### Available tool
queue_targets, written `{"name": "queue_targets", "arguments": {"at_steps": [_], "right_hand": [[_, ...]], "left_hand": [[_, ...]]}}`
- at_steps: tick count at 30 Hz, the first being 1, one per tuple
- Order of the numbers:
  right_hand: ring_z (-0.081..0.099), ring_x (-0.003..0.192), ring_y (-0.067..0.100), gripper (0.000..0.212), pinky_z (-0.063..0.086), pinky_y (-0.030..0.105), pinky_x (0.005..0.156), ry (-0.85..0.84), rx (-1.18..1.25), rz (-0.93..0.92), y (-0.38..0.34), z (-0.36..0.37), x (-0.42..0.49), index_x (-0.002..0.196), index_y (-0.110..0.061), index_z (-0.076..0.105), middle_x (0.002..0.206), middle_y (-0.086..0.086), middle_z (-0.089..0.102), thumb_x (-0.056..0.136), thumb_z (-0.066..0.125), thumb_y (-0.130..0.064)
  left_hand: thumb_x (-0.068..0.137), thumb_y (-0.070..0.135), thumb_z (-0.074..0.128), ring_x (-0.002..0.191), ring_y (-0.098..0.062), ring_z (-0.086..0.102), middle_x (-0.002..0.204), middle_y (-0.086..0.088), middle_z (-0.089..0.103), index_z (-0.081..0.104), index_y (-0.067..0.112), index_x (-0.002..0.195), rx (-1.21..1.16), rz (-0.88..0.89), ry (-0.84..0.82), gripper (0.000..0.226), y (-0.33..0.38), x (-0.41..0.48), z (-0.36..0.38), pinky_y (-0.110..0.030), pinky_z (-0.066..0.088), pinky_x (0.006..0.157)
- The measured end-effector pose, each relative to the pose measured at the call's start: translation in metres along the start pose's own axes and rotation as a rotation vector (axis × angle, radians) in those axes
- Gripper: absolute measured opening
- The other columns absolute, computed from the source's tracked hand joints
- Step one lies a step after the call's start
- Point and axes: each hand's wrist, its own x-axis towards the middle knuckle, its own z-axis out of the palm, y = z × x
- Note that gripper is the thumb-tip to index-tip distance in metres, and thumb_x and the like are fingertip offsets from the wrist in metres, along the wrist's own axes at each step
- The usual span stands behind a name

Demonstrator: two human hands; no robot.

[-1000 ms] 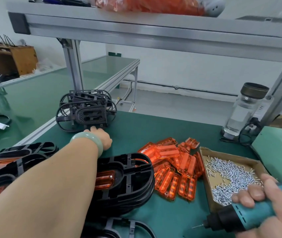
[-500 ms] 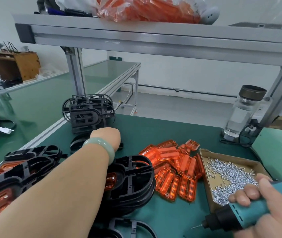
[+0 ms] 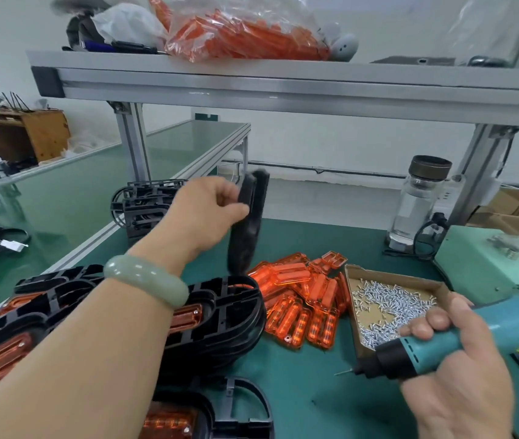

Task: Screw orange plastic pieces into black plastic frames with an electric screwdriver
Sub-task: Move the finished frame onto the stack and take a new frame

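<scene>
Fingers [image 3: 228,196] of my left hand [image 3: 201,213] pinch one black frame [image 3: 247,223] by its upper end. It hangs edge-on, clear of the table [image 3: 299,391], and it's motion-blurred so I can't read detail. Right-hand fingers [image 3: 426,327] are wrapped tight round the electric screwdriver [image 3: 416,346], with the bit pointing left and low over the table. The bit is too small to tell if a screw sits on it.

Where things sit:
- Just behind the left fingers is a stack of bare frames [image 3: 138,204].
- Below the held frame, between both hands, is the loose pile of orange pieces [image 3: 299,299].
- Just beyond the right fingers, touching that pile, is the cardboard tray [image 3: 394,275] of screws [image 3: 388,299].
- Under my left forearm are stacked frames with orange inserts [image 3: 220,315], and one more is at the bottom edge.

Progress, my judgement: mid-batch. Several frames already carry orange pieces, but I can't tell whether they're fully screwed. This cycle has only just begun. A bare frame is in hand, not yet laid down, and no orange piece is seated in it. Left for this one: set the frame flat, drop in an orange piece, pick up screws, drive them. Plenty remains after that, with the bare stack, the loose orange pile and a full bag of orange parts [image 3: 236,30] on the shelf above.
</scene>
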Motion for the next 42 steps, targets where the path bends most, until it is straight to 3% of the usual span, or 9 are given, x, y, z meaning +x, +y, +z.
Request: {"name": "queue_targets", "arguments": {"at_steps": [2, 5, 9, 19, 23, 31, 35, 38, 42], "right_hand": [[0.041, 0.046, 0.006, 0.017, 0.037, 0.022, 0.062, 0.014, 0.012, 0.006, -0.004, -0.001, 0.001, 0.081, -0.025, 0.051, 0.057, -0.010, 0.044, 0.097, 0.052, -0.018], [0.041, 0.047, 0.006, 0.015, 0.038, 0.022, 0.062, 0.046, 0.016, -0.004, -0.008, -0.003, 0.003, 0.083, -0.024, 0.049, 0.057, -0.010, 0.043, 0.097, 0.054, -0.019], [0.042, 0.048, 0.007, 0.013, 0.038, 0.023, 0.063, 0.067, 0.033, -0.009, -0.014, -0.005, 0.006, 0.087, -0.022, 0.048, 0.059, -0.009, 0.044, 0.096, 0.057, -0.020], [0.039, 0.045, 0.004, 0.017, 0.038, 0.022, 0.060, -0.031, 0.015, 0.019, -0.027, -0.012, 0.013, 0.080, -0.023, 0.051, 0.057, -0.011, 0.041, 0.097, 0.050, -0.022], [0.040, 0.045, 0.003, 0.015, 0.043, 0.017, 0.054, -0.057, 0.074, 0.057, -0.033, -0.015, 0.015, 0.081, -0.022, 0.054, 0.058, -0.012, 0.042, 0.096, 0.051, -0.022], [0.043, 0.046, 0.002, 0.017, 0.043, 0.016, 0.054, 0.007, 0.303, 0.035, -0.042, -0.015, 0.016, 0.080, -0.024, 0.051, 0.057, -0.013, 0.043, 0.096, 0.047, -0.025], [0.043, 0.046, 0.002, 0.018, 0.043, 0.016, 0.054, 0.037, 0.312, 0.010, -0.043, -0.015, 0.016, 0.079, -0.024, 0.050, 0.058, -0.012, 0.043, 0.097, 0.048, -0.024], [0.043, 0.047, 0.003, 0.019, 0.043, 0.016, 0.055, 0.070, 0.298, -0.011, -0.043, -0.014, 0.016, 0.077, -0.024, 0.050, 0.058, -0.010, 0.044, 0.096, 0.050, -0.022], [0.043, 0.047, 0.003, 0.019, 0.043, 0.016, 0.055, 0.076, 0.277, -0.022, -0.042, -0.014, 0.015, 0.077, -0.024, 0.048, 0.059, -0.011, 0.044, 0.096, 0.050, -0.023]], "left_hand": [[0.082, 0.010, 0.069, 0.062, 0.001, 0.058, 0.065, 0.014, 0.064, 0.063, 0.022, 0.071, -0.426, -0.050, -0.041, 0.018, 0.014, -0.017, -0.006, -0.021, 0.047, 0.069], [0.081, 0.014, 0.064, 0.089, -0.026, 0.069, 0.089, -0.004, 0.072, 0.058, 0.018, 0.080, -0.944, -0.128, -0.233, 0.007, 0.019, -0.038, -0.007, -0.045, 0.056, 0.077], [0.082, 0.019, 0.054, 0.098, -0.033, 0.068, 0.105, -0.015, 0.070, 0.062, 0.007, 0.104, -1.244, -0.211, -0.326, 0.027, 0.014, -0.061, 0.003, -0.042, 0.057, 0.073], [0.078, 0.014, 0.063, 0.098, -0.035, 0.066, 0.114, -0.021, 0.066, 0.055, 0.002, 0.120, -1.263, -0.277, -0.303, 0.044, 0.006, -0.109, 0.033, -0.051, 0.056, 0.078], [0.069, 0.012, 0.068, 0.095, -0.034, 0.067, 0.113, -0.019, 0.066, 0.053, 0.031, 0.125, -1.247, -0.272, -0.285, 0.061, 0.003, -0.125, 0.038, -0.047, 0.056, 0.070], [0.071, -0.004, 0.067, 0.087, -0.028, 0.069, 0.096, -0.010, 0.069, 0.064, 0.035, 0.107, -1.015, -0.269, -0.174, 0.053, 0.021, -0.162, 0.065, -0.049, 0.056, 0.068], [0.074, -0.013, 0.068, 0.071, -0.020, 0.069, 0.083, 0.007, 0.068, 0.061, 0.042, 0.085, -0.819, -0.295, -0.103, 0.057, 0.028, -0.184, 0.080, -0.045, 0.057, 0.068], [0.062, 0.030, 0.079, 0.055, -0.009, 0.062, 0.086, 0.019, 0.062, 0.051, 0.050, 0.090, -0.364, -0.170, -0.177, 0.044, 0.027, -0.195, 0.071, -0.024, 0.053, 0.068], [0.067, 0.075, 0.048, 0.073, 0.003, 0.053, 0.080, 0.018, 0.052, 0.040, 0.058, 0.100, 0.343, 0.045, -0.385, 0.038, 0.034, -0.197, 0.050, -0.012, 0.039, 0.068]]}}
